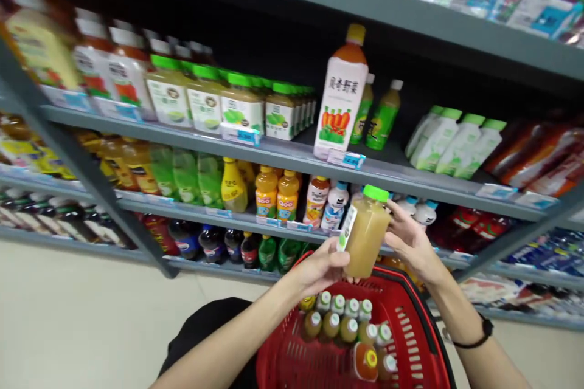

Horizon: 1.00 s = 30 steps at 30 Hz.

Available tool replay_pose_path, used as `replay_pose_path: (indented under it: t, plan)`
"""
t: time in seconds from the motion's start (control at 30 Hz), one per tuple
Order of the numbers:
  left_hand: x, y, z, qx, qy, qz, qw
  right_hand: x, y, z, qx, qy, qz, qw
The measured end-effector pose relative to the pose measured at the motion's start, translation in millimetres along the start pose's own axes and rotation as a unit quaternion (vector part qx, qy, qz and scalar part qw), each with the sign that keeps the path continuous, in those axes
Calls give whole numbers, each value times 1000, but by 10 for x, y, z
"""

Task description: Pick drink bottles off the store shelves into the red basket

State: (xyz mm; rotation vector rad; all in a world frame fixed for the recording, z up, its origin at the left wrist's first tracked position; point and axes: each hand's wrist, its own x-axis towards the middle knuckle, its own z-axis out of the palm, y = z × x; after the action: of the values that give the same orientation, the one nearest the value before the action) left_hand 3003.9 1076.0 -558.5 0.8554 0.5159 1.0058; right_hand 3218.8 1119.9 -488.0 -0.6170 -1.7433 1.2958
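A squat juice bottle with cloudy yellow liquid, a green cap and a white side label, its print too blurred to read, is gripped between the left hand and right hand, above a red basket of small bottles. On the shelf, orange bottles read "Qoo".

Your hands have open air above the red basket, though its left part is packed with upright capped bottles; only the right side shows bare mesh. On the middle shelf, you find a clear gap between the tall carrot-juice bottle and the white green-capped bottles. Left of it, green-lidded jars stand tight together and block entry.
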Motion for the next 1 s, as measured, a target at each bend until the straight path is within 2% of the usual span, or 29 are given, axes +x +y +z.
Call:
replay_pose_path:
  t: [0.1,0.23,0.43,0.6,0.77,0.83,0.9,0.93,1.0]
  plan:
    - [85,-128,128,88,72,30,993,-223,120,-172,34,17,23,999]
    - [114,-253,346,229,86,74,967,-417,236,-220,40,75,50,995]
    - [80,-416,576,338,149,107,923,-401,141,-214,83,56,49,994]
    - [45,-431,545,392,161,179,888,-339,105,-219,87,4,27,996]
    - [-3,-484,406,373,135,218,892,-314,156,-113,86,-21,6,996]
    - [-13,-516,337,388,134,237,880,-329,168,-78,100,-26,-2,995]
    - [-15,-535,265,434,149,262,849,-354,155,-63,101,-24,-4,995]
    - [-13,-535,227,467,163,281,822,-366,140,-61,90,-21,-5,996]
    - [-5,-518,153,541,196,346,741,-378,99,-59,44,-17,-7,999]
